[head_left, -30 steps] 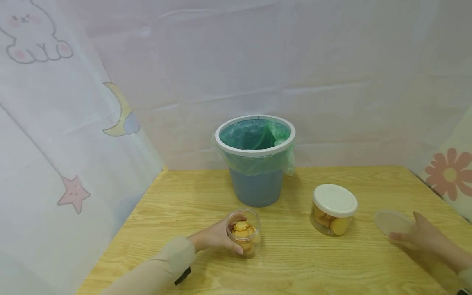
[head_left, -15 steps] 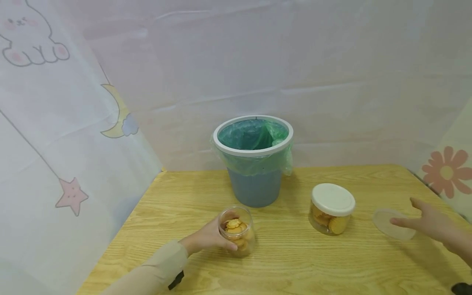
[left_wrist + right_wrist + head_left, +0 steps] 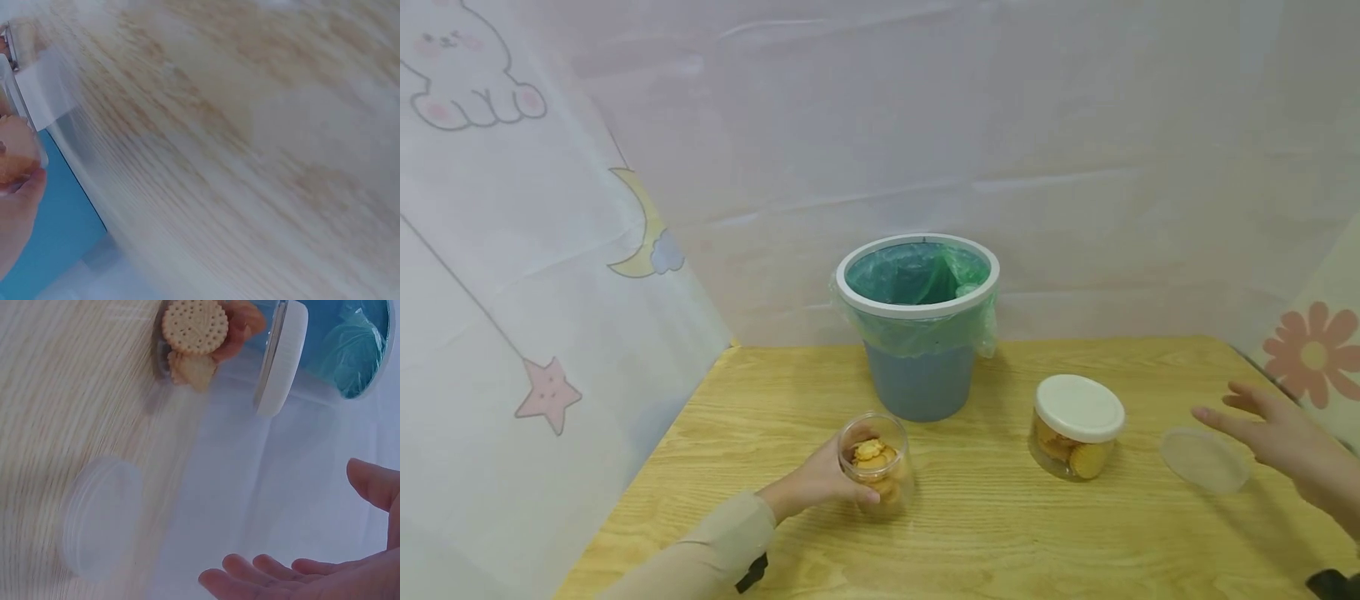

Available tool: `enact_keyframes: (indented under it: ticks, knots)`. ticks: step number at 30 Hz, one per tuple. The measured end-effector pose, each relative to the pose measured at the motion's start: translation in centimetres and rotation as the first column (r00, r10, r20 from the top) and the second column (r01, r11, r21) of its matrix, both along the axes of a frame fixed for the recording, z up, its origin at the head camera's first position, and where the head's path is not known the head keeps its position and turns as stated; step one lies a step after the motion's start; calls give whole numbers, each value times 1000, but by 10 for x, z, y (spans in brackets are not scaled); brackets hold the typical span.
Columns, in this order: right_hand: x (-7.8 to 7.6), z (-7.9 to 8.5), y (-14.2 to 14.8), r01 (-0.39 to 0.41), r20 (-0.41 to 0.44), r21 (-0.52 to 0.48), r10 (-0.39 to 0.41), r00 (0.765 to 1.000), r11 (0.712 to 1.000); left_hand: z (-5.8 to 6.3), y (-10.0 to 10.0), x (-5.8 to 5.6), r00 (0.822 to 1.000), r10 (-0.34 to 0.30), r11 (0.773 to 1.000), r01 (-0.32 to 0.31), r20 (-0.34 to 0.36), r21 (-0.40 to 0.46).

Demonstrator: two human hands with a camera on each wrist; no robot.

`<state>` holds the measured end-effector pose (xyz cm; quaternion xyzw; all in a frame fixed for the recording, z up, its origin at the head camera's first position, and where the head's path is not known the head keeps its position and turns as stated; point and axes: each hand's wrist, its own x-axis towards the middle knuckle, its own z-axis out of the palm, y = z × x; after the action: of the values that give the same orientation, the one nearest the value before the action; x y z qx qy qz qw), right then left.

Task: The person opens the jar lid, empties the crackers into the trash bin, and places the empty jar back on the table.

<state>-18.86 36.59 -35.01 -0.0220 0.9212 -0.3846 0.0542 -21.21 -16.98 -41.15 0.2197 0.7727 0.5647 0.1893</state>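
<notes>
My left hand (image 3: 822, 483) grips a clear plastic jar (image 3: 897, 477) with several round biscuits (image 3: 874, 458) inside; its top is uncovered. In the left wrist view the thumb (image 3: 25, 200) presses the jar's side. At the right my right hand (image 3: 1292, 442) is held above the table with fingers spread and nothing in them. Below and left of it lies a translucent round lid (image 3: 1204, 460), also seen in the right wrist view (image 3: 103, 519). A second jar (image 3: 1071, 450) with a white lid (image 3: 1081, 407) and biscuits inside stands between the hands.
Behind the jars stands a blue bin (image 3: 919, 383) with a white rim and a green bag liner (image 3: 917, 333). The wooden table (image 3: 760, 392) ends at a pale printed curtain (image 3: 790, 167) at the back and left.
My right hand has let go of the translucent lid and risen away from it, leaving it on the table. My left hand has shifted slightly left with the jar.
</notes>
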Motion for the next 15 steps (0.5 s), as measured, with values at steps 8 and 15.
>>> enact_keyframes:
  ticks: [8, 15]
  knots:
    - [-4, 7, -14, 30, -15, -105, -32, 999, 994, 5, -1, 5, 999, 40, 999, -40, -7, 35]
    - [-5, 11, -24, 40, -64, -149, -50, 997, 988, 13, -2, 6, 998, 62, 997, -61, -15, 47]
